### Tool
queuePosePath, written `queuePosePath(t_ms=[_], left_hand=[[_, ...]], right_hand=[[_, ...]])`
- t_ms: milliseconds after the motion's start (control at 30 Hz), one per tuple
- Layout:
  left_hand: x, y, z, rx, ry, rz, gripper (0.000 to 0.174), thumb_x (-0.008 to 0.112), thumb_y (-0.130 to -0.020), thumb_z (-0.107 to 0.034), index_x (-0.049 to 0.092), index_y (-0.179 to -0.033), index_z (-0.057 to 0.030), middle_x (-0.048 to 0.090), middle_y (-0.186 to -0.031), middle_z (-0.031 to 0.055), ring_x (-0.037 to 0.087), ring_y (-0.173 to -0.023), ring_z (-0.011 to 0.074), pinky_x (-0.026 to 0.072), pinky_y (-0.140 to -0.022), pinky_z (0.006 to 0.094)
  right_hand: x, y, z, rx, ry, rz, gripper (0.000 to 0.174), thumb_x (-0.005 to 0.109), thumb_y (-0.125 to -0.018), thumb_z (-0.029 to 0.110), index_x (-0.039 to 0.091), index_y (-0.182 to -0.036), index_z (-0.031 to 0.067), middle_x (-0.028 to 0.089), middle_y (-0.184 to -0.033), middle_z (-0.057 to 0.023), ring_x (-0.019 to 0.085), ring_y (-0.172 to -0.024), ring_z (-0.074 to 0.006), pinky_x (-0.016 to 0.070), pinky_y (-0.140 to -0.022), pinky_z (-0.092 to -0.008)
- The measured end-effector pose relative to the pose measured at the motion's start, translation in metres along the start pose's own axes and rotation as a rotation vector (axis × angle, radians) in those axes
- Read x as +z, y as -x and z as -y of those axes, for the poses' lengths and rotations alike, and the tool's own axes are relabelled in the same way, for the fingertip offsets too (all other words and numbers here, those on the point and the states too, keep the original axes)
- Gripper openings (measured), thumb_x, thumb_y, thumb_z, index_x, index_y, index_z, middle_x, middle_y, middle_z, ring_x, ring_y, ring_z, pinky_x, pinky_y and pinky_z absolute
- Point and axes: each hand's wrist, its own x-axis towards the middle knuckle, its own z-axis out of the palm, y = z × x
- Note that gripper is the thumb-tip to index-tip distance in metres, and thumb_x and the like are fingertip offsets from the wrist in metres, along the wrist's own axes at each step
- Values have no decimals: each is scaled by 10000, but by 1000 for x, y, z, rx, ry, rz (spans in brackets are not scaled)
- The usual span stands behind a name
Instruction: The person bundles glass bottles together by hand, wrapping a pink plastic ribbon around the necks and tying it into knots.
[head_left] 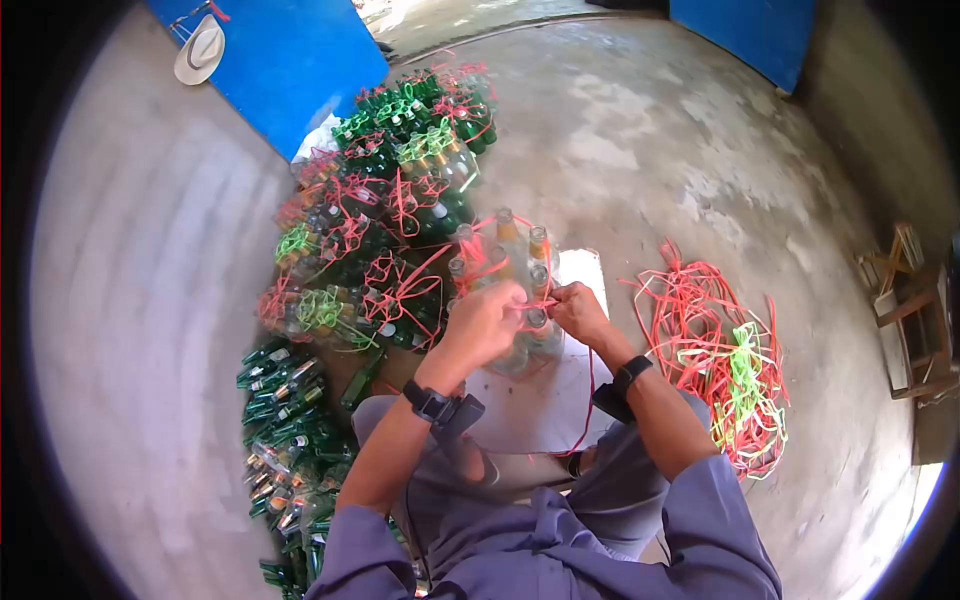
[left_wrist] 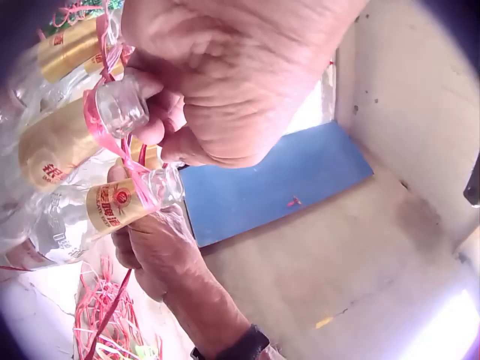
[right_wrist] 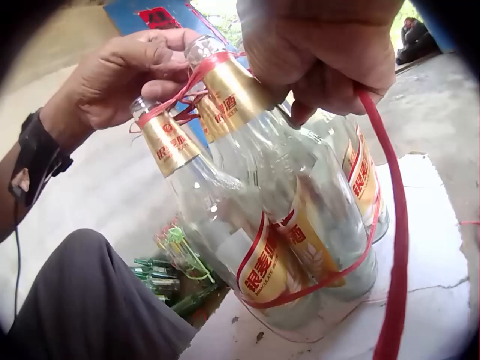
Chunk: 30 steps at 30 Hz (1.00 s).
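A cluster of clear glass bottles [head_left: 507, 228] with gold neck foil stands upright on a white board [head_left: 525, 420]. Red plastic strap [right_wrist: 391, 247] loops round the necks, and another loop circles the bottles' lower bodies. My left hand [head_left: 482, 328] is at the near necks, its thumb and fingers pinching the strap beside a bottle mouth [left_wrist: 124, 105]. Across the necks, my right hand [head_left: 580, 312] grips the strap in curled fingers; a long tail hangs from it past the bottles. In the left wrist view, part of the right hand [left_wrist: 169, 247] is hidden behind the bottles.
Strapped bundles of green and clear bottles [head_left: 400, 215] fill the floor ahead to the left. Loose green bottles [head_left: 285, 400] lie nearer, by the left knee. On the right is a tangled pile of red and green strap [head_left: 700, 320], with a wooden frame [head_left: 905, 310] farther out.
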Motion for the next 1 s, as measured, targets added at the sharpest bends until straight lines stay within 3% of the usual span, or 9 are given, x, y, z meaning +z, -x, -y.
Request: queuePosePath(t_ms=[67, 200, 267, 467, 633, 867, 1000], left_hand=[[-1, 3, 0, -28, 27, -8, 178, 695, -810, -74, 677, -985, -50, 733, -825, 132, 724, -733, 256, 544, -681, 369], [1, 5, 5, -97, 22, -58, 152, 680, -808, -58, 680, -959, -41, 729, -822, 136, 713, -712, 248, 537, -677, 345], [0, 7, 7, -147, 11, -93, 140, 669, -807, -40, 684, -945, -26, 733, -825, 124, 706, -716, 210, 532, -677, 324], [-8, 9, 19, -173, 243, -118, 153, 660, -815, -12, 674, -966, 11, 730, -849, 115, 684, -747, 176, 527, -683, 324], [-15, 6, 24, -153, 196, -106, 151, 659, -822, -1, 654, -971, 23, 714, -839, 145, 686, -750, 205, 529, -691, 338], [-18, -6, 27, 36, 0, -148, 146, 631, -808, 74, 633, -946, 25, 676, -837, 187, 690, -777, 317, 531, -698, 380], [-18, -10, 31, 33, -12, -137, 142, 614, -810, 92, 636, -931, 21, 676, -855, 186, 684, -796, 338, 527, -701, 398]], right_hand=[[-2, 3, 1, -77, -222, 7, 167, 754, -843, 141, 810, -962, 38, 687, -697, 0, 529, -642, -102, 489, -639, -320], [-22, 10, 12, -64, -239, 87, 179, 757, -833, 134, 797, -948, 4, 690, -722, -5, 541, -666, -84, 485, -643, -317], [-33, 12, 20, 7, -279, 146, 298, 824, -781, 254, 804, -952, 11, 728, -793, -74, 623, -751, -130, 521, -751, -325], [-34, 11, 21, -11, -396, 207, 285, 814, -781, 232, 800, -955, 7, 734, -833, -48, 619, -783, -120, 516, -756, -311], [-34, 16, 30, -24, -464, 209, 260, 768, -796, 197, 792, -966, 2, 716, -820, -23, 614, -784, -114, 506, -747, -299], [-34, 18, 36, 15, -545, 255, 206, 685, -806, 132, 780, -934, 2, 624, -739, 41, 475, -638, -59, 399, -590, -254], [-32, 16, 33, 22, -610, 265, 197, 660, -823, 122, 777, -935, 10, 570, -700, 65, 412, -585, -39, 338, -522, -247]])
